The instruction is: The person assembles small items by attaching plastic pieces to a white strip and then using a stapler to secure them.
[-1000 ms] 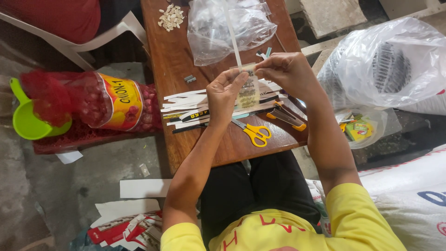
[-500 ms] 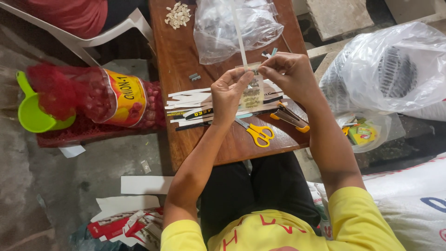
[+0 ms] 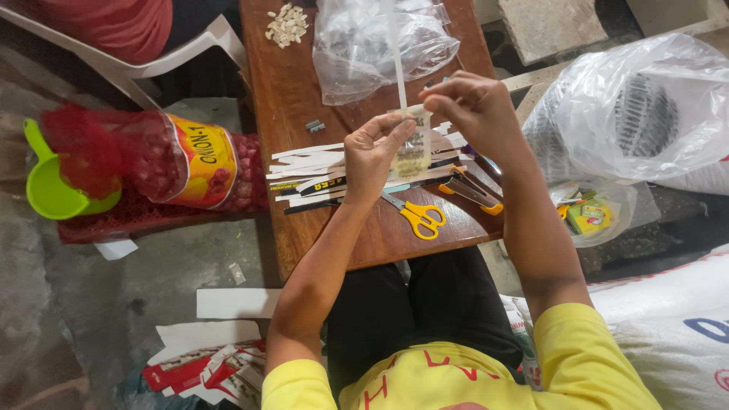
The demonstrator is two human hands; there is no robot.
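Note:
My left hand point(image 3: 373, 156) and my right hand point(image 3: 471, 108) together hold a small clear plastic packet point(image 3: 412, 152) with pale contents, raised above a narrow wooden table point(image 3: 288, 99). A long white strip point(image 3: 396, 61) rises from the packet's top, pinched at its base by my right fingers. My left thumb and fingers grip the packet's left edge. Under my hands lies a pile of white card strips point(image 3: 311, 171). Yellow-handled scissors point(image 3: 416, 216) and an orange stapler point(image 3: 472, 191) rest on the table near its front edge.
A crumpled clear plastic bag point(image 3: 380, 45) and a small heap of seeds point(image 3: 287, 24) lie at the table's far end. A red mesh sack of onions point(image 3: 159, 163) and a green jug point(image 3: 53, 190) sit left. Large plastic bags point(image 3: 630, 114) stand right. Card scraps point(image 3: 220, 342) litter the floor.
Both hands have lifted the packet a little higher off the pile of strips and hold it more upright. The view has shifted slightly.

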